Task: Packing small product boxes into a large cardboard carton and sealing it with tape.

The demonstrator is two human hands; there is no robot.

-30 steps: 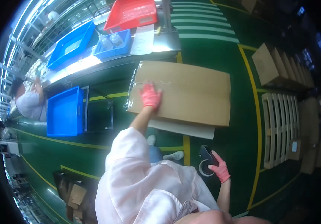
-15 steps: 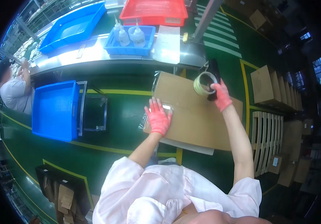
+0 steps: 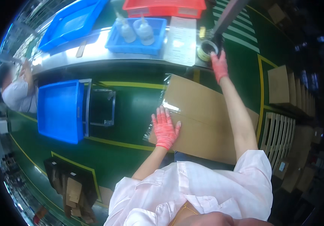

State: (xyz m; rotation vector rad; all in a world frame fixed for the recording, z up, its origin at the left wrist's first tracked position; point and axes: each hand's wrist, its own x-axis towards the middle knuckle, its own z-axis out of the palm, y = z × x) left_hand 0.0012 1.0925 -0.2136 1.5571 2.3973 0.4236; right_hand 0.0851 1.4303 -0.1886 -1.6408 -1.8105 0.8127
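My left hand [image 3: 165, 130], in a red knit glove, lies flat with fingers spread on the left end of a brown cardboard box [image 3: 211, 120]. Shiny clear tape [image 3: 172, 107] runs over that end, and its loose film sticks out past the edge. My right hand [image 3: 219, 67], gloved alike, reaches far forward and grips a black tape dispenser [image 3: 217, 40] carrying a roll of tape [image 3: 203, 56]. The dispenser is at the right end of the metal workbench [image 3: 124, 64]; whether it rests there I cannot tell.
On the bench are a blue bin [image 3: 133, 49] with squeeze bottles, a paper sheet [image 3: 180, 41], a red bin [image 3: 165, 12] and another blue bin [image 3: 69, 28]. A blue tray [image 3: 60, 113] stands left by a metal frame. A co-worker [image 3: 17, 90] sits far left; a pallet [image 3: 278, 130] lies right.
My right hand has carried the tape dispenser forward, away from above the box to the bench end. My left hand stays flat on the box, shifted slightly.
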